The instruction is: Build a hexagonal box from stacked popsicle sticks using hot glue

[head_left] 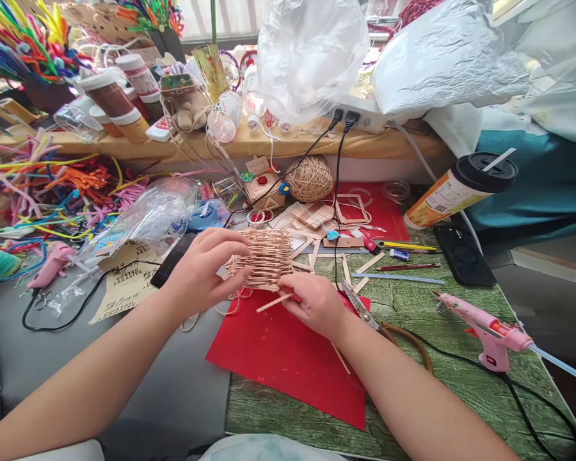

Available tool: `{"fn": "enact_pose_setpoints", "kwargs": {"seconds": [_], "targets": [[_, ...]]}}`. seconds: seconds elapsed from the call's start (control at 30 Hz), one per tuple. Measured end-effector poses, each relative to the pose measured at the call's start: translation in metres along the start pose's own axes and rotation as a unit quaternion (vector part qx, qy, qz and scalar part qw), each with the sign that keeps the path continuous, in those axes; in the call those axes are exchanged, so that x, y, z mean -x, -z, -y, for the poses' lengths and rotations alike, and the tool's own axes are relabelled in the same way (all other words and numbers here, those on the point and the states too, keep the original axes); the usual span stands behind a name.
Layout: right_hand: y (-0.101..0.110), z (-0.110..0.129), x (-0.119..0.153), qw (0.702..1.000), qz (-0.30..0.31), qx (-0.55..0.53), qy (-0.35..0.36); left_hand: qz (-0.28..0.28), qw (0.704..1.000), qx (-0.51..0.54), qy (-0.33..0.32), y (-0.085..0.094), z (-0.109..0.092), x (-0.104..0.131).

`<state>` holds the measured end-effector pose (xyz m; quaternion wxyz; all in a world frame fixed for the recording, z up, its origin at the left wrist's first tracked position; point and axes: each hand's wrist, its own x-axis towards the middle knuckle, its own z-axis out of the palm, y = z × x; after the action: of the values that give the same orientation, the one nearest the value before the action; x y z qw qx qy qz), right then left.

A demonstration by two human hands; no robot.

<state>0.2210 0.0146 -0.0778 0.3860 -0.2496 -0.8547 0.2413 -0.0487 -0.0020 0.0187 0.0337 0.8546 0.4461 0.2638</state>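
Bright, pale light enters from the window [235, 18] at the top, washing out the clear plastic bag [312, 57] and glinting on the silvery wrap [446, 61], while the lower right corner sits dim and wide-angle distortion tilts the drink cup [444, 198] outward.

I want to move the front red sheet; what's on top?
A thin stick and the scissors' blades show on the red sheet; the right hand holds another stick above it. What that hand, its forearm or the woven piece covers is hidden.
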Motion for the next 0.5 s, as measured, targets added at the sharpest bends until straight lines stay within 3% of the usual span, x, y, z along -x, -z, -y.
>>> {"fn": "enact_pose_setpoints", "kwargs": {"seconds": [0.1,0.23,0.33,0.5], "targets": [[0.0,-0.002,0.002,1.0,0.007,0.0,0.007,0.03,0.996,0.02,0.084,-0.003,0.003,0.001],[-0.001,-0.002,0.004,1.0,0.006,-0.002,0.011,0.124,0.985,0.087,0.087,-0.01,0.005,-0.003],[0.006,0.003,0.003,1.0,0.013,-0.007,0.013,0.114,0.987,0.083,0.083,-0.014,0.004,-0.003],[0.037,0.017,-0.008,0.999,0.035,0.032,-0.006,0.08,0.99,0.081,0.081,-0.022,0.005,0.002]]}}
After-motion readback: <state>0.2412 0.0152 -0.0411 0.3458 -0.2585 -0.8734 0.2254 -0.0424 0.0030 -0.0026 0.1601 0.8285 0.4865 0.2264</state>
